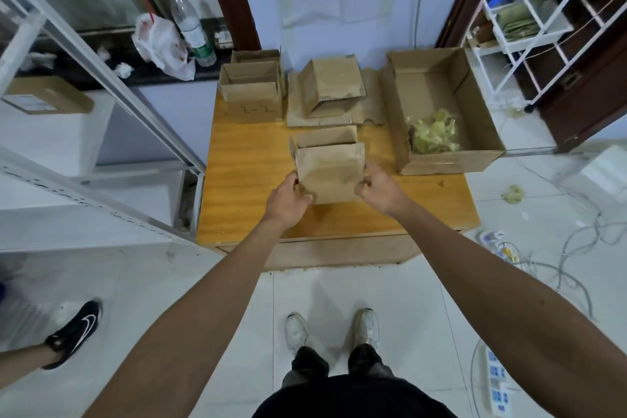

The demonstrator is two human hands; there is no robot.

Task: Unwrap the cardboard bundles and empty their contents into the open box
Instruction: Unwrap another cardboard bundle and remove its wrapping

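Cardboard bundle, top flap raised, at middle of wooden table, left of open box. Gripped at lower-left corner by left hand, fingers curled; pinched at right edge by right hand.

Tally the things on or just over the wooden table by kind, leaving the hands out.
Cardboard bundles: 2 (one is held)
Small open boxes: 2
Large open box: 1
Flattened cardboard pile: 1
Yellow-green packet: 1
Total: 7
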